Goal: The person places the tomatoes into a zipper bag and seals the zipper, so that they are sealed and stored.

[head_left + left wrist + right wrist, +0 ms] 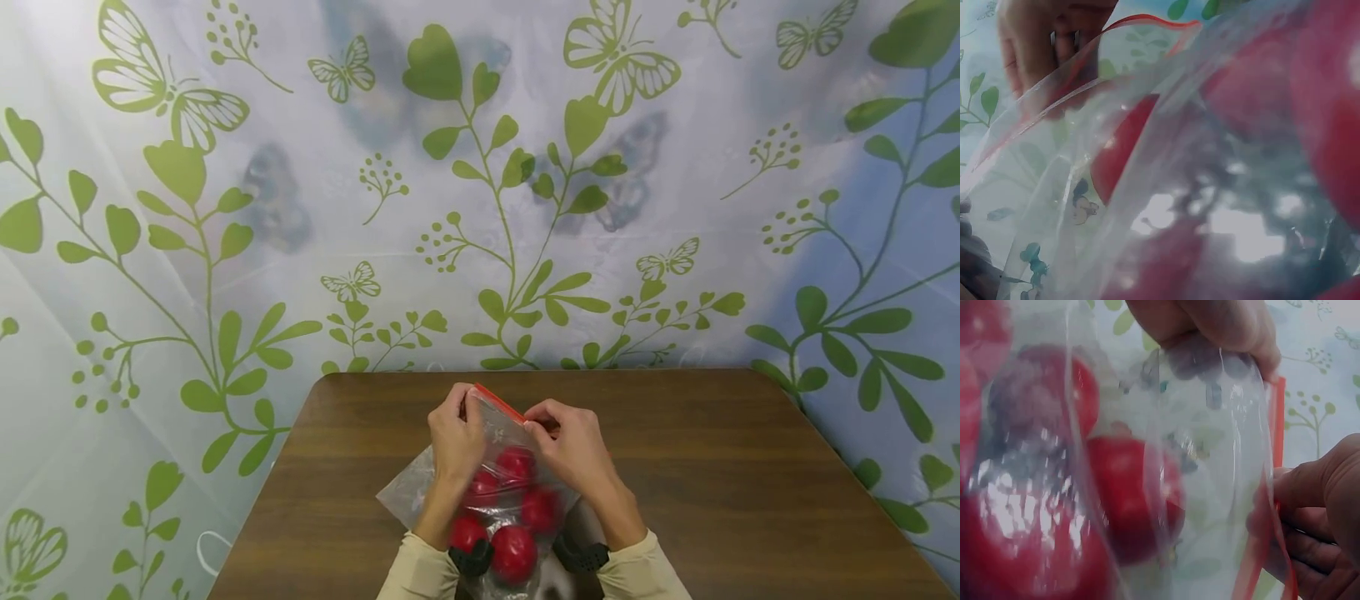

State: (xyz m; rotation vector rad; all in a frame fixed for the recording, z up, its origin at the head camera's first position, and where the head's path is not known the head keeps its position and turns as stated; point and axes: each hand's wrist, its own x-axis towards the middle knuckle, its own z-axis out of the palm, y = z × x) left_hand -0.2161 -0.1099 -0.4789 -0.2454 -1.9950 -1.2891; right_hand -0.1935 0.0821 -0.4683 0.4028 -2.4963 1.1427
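Observation:
A clear zip bag (498,433) with a red zip strip (501,405) stands mouth-up over the table. Several round red fruits (514,552) show through its plastic, some blurred by folds and glare. My left hand (456,442) grips the top left corner of the bag, next to one end of the red strip. At the strip's other end, my right hand (573,442) pinches the edge between thumb and fingers. Seen close up in the right wrist view, the red strip (1277,425) runs between both hands, and a red fruit (1135,494) hangs behind the creased plastic.
A brown wooden table (750,483) lies under the bag. Behind it hangs a pale curtain (285,167) printed with green leaves and butterflies. Dark straps (471,558) sit at both wrists over cream sleeves (420,571).

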